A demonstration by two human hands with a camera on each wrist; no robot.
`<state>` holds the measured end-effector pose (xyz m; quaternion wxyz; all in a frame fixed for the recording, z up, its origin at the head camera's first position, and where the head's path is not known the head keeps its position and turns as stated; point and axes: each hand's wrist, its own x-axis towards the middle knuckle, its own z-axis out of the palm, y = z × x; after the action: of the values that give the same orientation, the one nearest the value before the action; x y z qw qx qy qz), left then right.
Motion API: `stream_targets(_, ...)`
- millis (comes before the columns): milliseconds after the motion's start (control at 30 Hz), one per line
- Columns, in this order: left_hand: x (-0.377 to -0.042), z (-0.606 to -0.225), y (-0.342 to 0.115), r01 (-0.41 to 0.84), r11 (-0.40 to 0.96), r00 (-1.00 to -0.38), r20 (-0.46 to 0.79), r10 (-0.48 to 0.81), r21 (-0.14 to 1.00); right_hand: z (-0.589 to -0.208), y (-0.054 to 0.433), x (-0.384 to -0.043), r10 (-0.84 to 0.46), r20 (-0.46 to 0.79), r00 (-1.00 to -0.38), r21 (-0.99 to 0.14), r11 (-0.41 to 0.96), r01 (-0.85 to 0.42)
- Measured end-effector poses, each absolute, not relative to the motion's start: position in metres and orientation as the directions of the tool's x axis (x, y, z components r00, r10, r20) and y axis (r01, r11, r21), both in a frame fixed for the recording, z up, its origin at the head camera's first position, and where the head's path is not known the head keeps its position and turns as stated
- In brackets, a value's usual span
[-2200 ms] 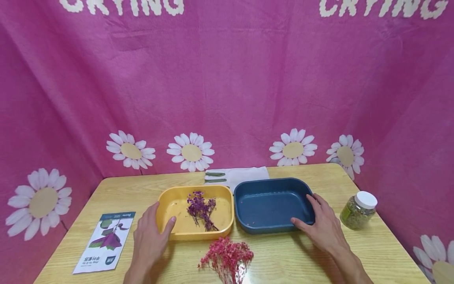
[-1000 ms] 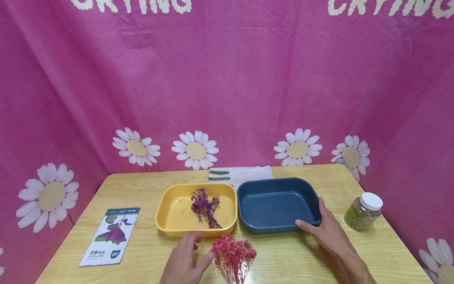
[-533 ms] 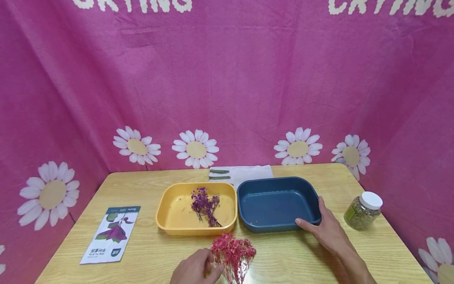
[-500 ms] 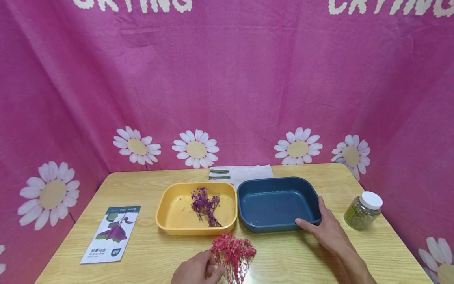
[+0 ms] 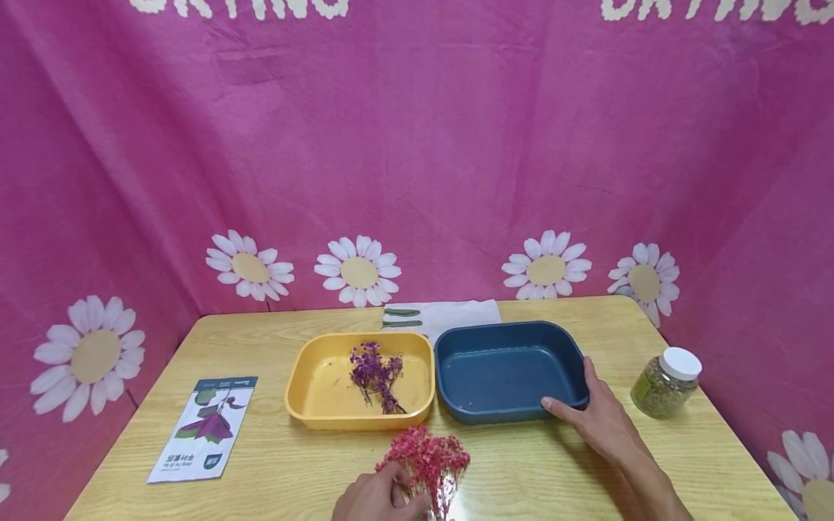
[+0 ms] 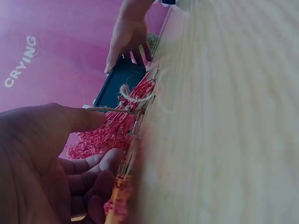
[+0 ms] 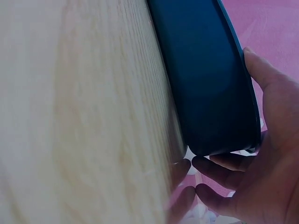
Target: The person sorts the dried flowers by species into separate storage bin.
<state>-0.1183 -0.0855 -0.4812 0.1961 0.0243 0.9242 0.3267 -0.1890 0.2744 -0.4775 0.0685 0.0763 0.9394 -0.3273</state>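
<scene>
A bunch of pink dried flowers (image 5: 426, 459), its stems tied with twine (image 6: 135, 97), lies near the table's front edge. My left hand (image 5: 378, 498) is at its left side, thumb and curled fingers around the stems; the left wrist view shows the bunch between thumb and fingertips. My right hand (image 5: 606, 423) holds the right end of a dark blue tray (image 5: 511, 373), its thumb on the near rim and its fingers round the end wall. To the left, almost touching it, stands a yellow tray (image 5: 313, 376) with a sprig of purple dried flowers (image 5: 378, 376) inside.
A glass jar (image 5: 664, 387) with a white lid and dried greenish contents stands at the right. At the left lies a seed packet (image 5: 205, 430) with a purple leaf picture. Behind the trays is a white cloth (image 5: 459, 312) with green stripes. A pink curtain (image 5: 417, 159) hangs behind.
My left hand has left the yellow tray and moved right and nearer to the pink flowers, now closing around their stems; the blossoms have spread slightly left. The right hand stays on the blue tray.
</scene>
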Motion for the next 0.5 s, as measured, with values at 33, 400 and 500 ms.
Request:
stream_targets(33,-0.118,-0.4819,-0.0852,-0.084,0.775,-0.922,-0.343,0.178,0.627,-0.4772,0.2741,-0.1889,0.098,-0.173,-0.98,-0.604,0.775,0.184)
stream_targets(400,-0.1149,-0.4895,-0.0802,-0.033,0.66,-0.952,-0.225,0.208,0.75,-0.4791,0.2748,-0.1896,0.1,-0.165,-0.981,-0.603,0.777,0.18)
stream_targets(500,-0.113,-0.4896,-0.0816,0.024,0.617,-0.957,-0.16,0.242,0.787,-0.4794,0.2744,-0.1898,0.1,-0.172,-0.98,-0.601,0.777,0.185)
